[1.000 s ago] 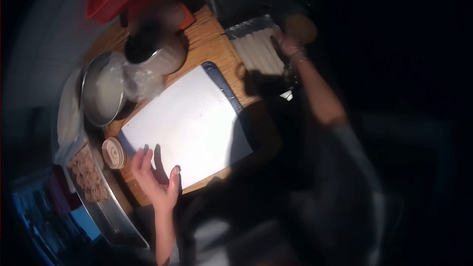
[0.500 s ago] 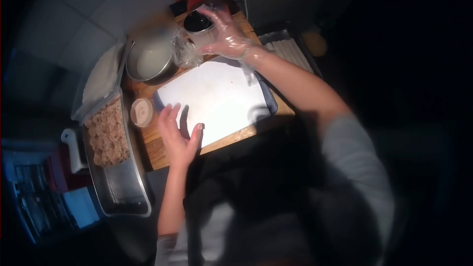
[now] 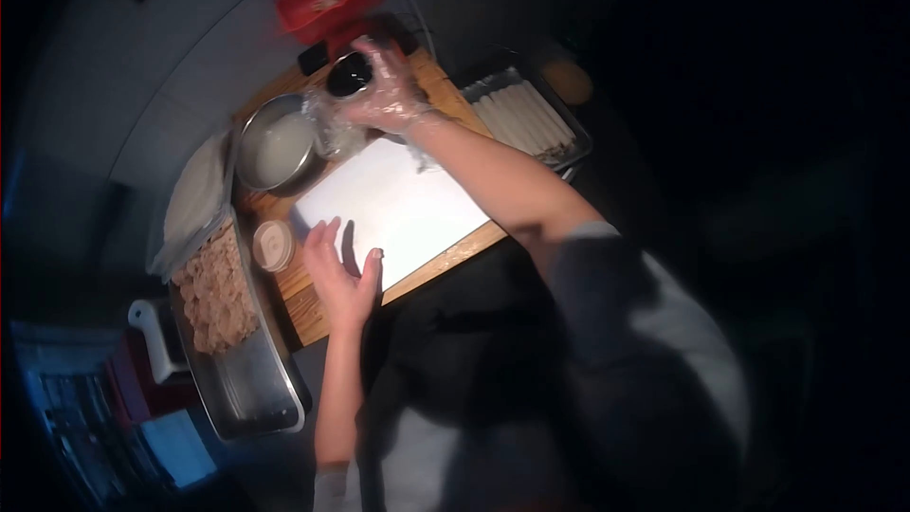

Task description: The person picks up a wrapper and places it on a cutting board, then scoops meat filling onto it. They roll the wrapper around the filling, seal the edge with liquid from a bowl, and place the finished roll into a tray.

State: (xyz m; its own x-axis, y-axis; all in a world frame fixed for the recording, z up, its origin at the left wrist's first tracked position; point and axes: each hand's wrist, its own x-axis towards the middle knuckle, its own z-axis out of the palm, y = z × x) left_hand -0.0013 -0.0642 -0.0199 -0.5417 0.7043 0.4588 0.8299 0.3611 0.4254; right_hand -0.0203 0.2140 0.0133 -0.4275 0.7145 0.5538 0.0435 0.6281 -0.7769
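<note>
My bare left hand [image 3: 342, 275] hovers over or rests on the lower left edge of the white cutting board [image 3: 408, 209], its fingers spread and empty. In a clear plastic glove, my right hand [image 3: 389, 90] curves its fingers around the right side of a cup with a dark round top [image 3: 350, 74], at the far side of the wooden board. Crumpled clear plastic [image 3: 334, 133] lies just left of that hand. A metal bowl [image 3: 278, 144] with pale contents stands farther left, and a small round pinkish container [image 3: 273, 245] sits beside the white board.
At the left is a metal tray [image 3: 248, 389] with pieces of meat-like filling [image 3: 216, 294], below stacked pale sheets [image 3: 196, 192]. White rolls [image 3: 521, 118] lie in a tray at the right. A red container [image 3: 332, 2] stands at the back.
The view has shifted, bringing more of the right tray into sight. My right hand has closed in around the dark-topped cup. My left hand keeps nearly the same pose.
</note>
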